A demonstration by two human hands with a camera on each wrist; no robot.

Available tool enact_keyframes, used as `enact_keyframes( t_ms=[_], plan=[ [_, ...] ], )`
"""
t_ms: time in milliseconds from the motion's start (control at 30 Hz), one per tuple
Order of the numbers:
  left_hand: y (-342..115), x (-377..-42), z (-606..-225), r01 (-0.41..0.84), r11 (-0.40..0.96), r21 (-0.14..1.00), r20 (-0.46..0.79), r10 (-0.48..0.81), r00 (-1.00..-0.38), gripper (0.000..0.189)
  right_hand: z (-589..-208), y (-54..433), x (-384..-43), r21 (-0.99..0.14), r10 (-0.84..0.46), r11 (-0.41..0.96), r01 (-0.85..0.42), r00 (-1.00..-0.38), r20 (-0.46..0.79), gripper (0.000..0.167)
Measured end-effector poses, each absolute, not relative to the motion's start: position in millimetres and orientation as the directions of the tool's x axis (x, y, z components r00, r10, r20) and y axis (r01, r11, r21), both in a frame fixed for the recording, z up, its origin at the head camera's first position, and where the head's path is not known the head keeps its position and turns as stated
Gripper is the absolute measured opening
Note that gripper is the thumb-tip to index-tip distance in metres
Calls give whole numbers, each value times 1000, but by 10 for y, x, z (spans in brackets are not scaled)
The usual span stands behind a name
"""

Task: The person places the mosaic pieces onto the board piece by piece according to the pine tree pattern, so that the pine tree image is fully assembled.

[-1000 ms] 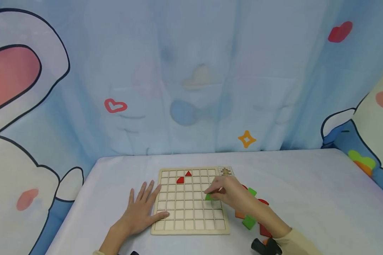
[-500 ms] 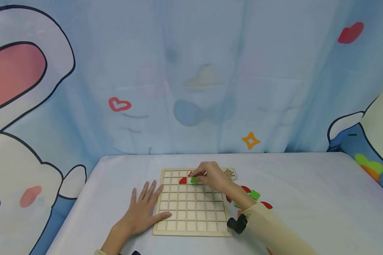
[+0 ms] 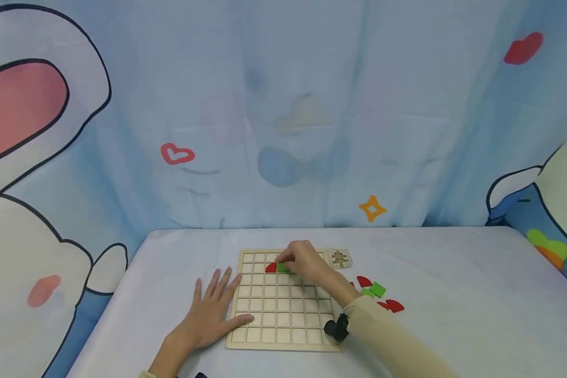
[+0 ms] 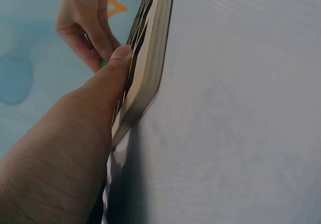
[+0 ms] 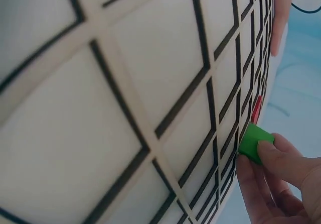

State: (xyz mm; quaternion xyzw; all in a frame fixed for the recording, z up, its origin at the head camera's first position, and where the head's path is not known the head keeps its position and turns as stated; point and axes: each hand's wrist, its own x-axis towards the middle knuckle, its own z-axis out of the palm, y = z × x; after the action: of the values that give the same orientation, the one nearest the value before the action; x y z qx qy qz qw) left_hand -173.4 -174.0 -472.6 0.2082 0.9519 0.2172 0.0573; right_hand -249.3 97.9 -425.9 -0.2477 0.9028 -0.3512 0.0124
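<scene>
Toward the far side of a pale gridded board (image 3: 283, 347) on a white-covered table (image 3: 434, 273), the right hand (image 3: 304, 260) pinches a green tile (image 5: 256, 142) between thumb and fingers, just beside a red piece (image 3: 271, 268); whether the tile is seated cannot be told. The left hand (image 3: 212, 313) lies spread, thumb across the board's left edge. Lowered askew, the tile could catch on the ridges (image 5: 154, 147); a brushing fingertip might nudge the red piece loose. The tile looks plain, bright green, flat-faced and square-cornered.

A blue cartoon curtain (image 3: 293, 115) hangs behind the table (image 3: 453, 325).
</scene>
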Motion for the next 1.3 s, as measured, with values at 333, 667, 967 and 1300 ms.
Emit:
enact_keyframes(
  t_ms=[333,667,967,1300],
  plan=[
    [-1757,-1740,-4816,392,818,422,47,412,-910,96,-4262,952,-2504,-640,-460,631,-438,-876,145,18],
    [-1753,-1723,-4758,381,821,425,7,418,-909,95,-4278,872,-2523,-612,-407,697,-373,-909,90,19],
    [-1737,-1748,-4736,367,834,413,-30,415,-910,95,-4272,843,-2522,-564,-439,721,-402,-895,77,20],
    [-1732,-1750,-4753,360,840,406,-42,411,-911,95,-4290,896,-2506,-402,-566,705,-585,-805,179,14]
  ],
)
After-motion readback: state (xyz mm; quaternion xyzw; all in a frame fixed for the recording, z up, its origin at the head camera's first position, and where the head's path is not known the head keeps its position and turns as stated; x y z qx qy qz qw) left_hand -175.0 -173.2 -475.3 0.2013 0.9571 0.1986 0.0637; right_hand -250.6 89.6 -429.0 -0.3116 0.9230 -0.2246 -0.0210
